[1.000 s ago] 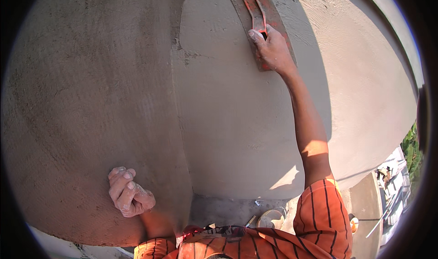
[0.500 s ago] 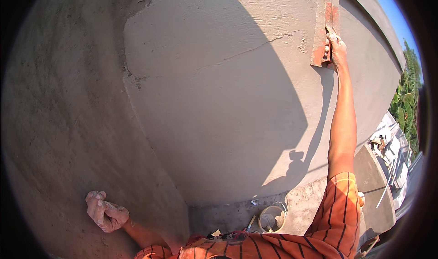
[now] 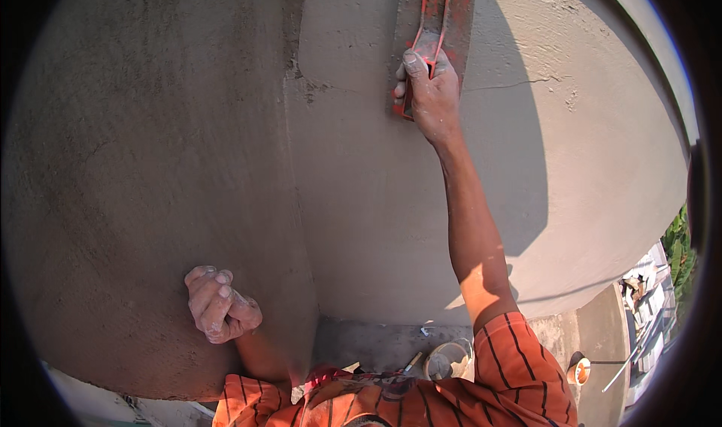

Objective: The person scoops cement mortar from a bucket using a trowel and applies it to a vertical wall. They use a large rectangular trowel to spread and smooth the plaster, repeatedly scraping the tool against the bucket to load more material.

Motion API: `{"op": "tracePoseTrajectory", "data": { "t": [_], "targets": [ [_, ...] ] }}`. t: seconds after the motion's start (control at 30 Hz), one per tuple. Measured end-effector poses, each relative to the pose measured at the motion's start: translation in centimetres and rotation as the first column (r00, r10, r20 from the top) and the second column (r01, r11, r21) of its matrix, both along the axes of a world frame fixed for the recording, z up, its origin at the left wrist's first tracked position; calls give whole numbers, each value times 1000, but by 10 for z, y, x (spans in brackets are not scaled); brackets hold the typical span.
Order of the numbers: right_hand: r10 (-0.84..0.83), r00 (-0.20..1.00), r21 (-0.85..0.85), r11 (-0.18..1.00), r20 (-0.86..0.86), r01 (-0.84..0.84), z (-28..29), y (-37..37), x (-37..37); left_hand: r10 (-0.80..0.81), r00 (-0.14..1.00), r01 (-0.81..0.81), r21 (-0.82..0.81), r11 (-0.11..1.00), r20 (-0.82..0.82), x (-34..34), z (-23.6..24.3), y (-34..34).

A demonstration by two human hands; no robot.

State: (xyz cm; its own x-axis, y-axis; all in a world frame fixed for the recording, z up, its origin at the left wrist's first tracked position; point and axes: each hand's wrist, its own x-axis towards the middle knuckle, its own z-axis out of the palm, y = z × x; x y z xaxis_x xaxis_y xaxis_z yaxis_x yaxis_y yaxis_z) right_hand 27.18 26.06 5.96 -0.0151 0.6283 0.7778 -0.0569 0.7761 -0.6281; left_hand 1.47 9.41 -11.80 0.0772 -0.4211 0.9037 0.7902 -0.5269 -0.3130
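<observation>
My right hand [image 3: 429, 89] is raised high against a wall and grips the red handle of a long plastering trowel [image 3: 436, 21], whose flat blade lies on the wet grey plaster [image 3: 421, 201]. My left hand [image 3: 219, 307] is curled into a loose fist, dusted with plaster, and rests with its knuckles against the rougher, drier coat [image 3: 150, 164] on the left. It holds nothing. A ragged vertical edge [image 3: 293, 96] separates the smooth wet patch from the rough coat. My orange striped sleeves [image 3: 519, 367] show at the bottom.
Far below at the foot of the wall stands a plaster-smeared bucket [image 3: 449, 359] on a concrete floor, with a small orange container [image 3: 580, 370] to its right. Building parts and green foliage [image 3: 681, 239] lie at the right rim.
My right hand has swept the trowel from the far upper right leftward toward the middle top of the wall. My left fist has stayed against the rough coat.
</observation>
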Motion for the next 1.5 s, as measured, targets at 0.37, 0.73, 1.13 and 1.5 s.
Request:
{"op": "tracePoseTrajectory", "data": {
  "t": [0.37,0.73,1.13,1.5],
  "targets": [
    [-237,970,-3,971,60,237,-46,61,-105,41,998,-43,-23,999,-50,-4,2,-10],
    [-188,982,-48,981,36,189,-48,30,-106,23,997,-27,-44,999,-73,3,6,-2],
    [-483,861,-52,867,159,496,8,15,141,199,973,-194,48,980,-117,-14,-1,-7],
    [-937,320,524,345,141,779,57,5,414,303,948,-295,-91,951,99,-4,-3,1]
  ]
}}
